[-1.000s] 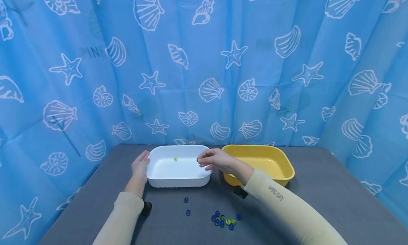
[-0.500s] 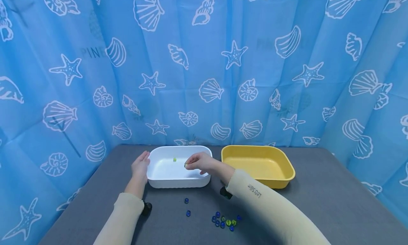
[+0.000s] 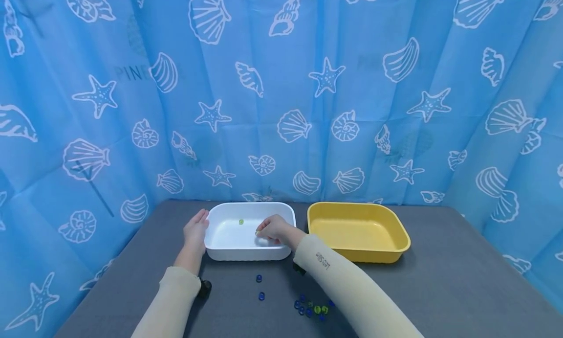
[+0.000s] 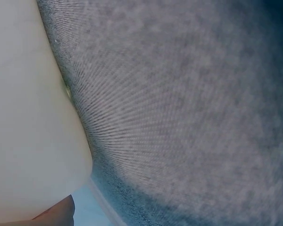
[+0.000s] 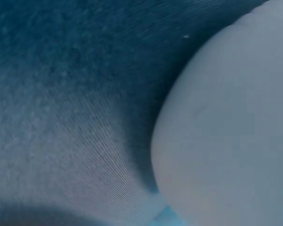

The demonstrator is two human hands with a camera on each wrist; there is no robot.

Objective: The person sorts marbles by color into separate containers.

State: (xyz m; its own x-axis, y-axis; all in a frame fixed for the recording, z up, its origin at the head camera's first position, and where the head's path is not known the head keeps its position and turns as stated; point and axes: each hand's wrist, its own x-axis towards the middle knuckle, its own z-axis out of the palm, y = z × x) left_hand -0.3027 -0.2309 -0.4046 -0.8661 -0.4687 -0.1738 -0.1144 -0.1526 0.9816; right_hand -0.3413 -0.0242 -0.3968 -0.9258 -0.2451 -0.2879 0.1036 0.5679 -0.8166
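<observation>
A white tub (image 3: 248, 205) stands on the grey table (image 3: 440, 279), with a yellow tub (image 3: 398, 228) just to its right. My left hand (image 3: 195, 230) rests with straight fingers against the white tub's left wall. My right hand (image 3: 272, 229) reaches down inside the white tub and pinches a small green marble (image 3: 257, 234) close to its floor. Another green marble (image 3: 241, 222) lies in the tub further back. In the left wrist view, the tub wall (image 4: 28, 117) fills the left side. In the right wrist view, the same wall (image 5: 236, 117) shows above the table cloth.
Two blue marbles (image 3: 259, 278) lie loose in front of the white tub. A cluster of several blue and green marbles (image 3: 310, 308) sits near my right forearm. A blue curtain with shells (image 3: 281, 83) closes off the back and sides.
My right hand has moved left from the tub's right rim and lowered into the white tub with the green marble. The left hand has stayed put.
</observation>
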